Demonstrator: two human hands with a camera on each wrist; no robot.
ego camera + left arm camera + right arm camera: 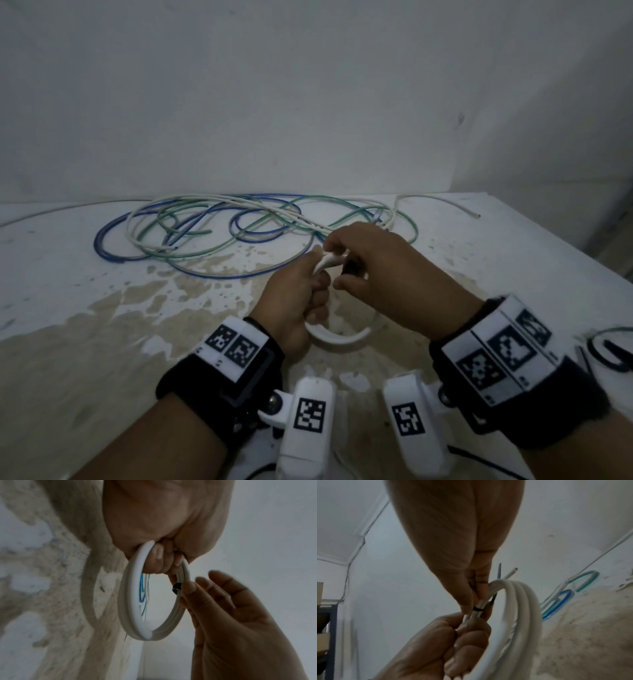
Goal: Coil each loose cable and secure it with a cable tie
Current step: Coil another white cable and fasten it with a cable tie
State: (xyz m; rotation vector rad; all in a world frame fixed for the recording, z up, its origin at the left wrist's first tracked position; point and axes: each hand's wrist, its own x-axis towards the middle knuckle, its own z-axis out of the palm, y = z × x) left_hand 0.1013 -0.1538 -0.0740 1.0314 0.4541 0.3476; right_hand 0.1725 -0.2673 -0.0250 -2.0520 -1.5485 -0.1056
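Observation:
A white cable is wound into a small coil (pixel 337 341) and held above the table. My left hand (pixel 308 284) grips the top of the coil in a fist. A black cable tie (pixel 477 609) is wrapped round the coil's strands just beyond that fist, and its tail (pixel 499 570) sticks up. My right hand (pixel 342 263) pinches the tie between thumb and fingertips. In the left wrist view the tie's head (pixel 176 587) shows against the coil (pixel 137 615), with the right hand's fingers (pixel 190 588) on it.
A loose tangle of blue, green and white cables (pixel 239 222) lies on the stained white table (pixel 102 308) behind my hands, near the wall. More black cable ties (pixel 609 349) lie at the right edge. The table's right edge (pixel 548 240) drops off.

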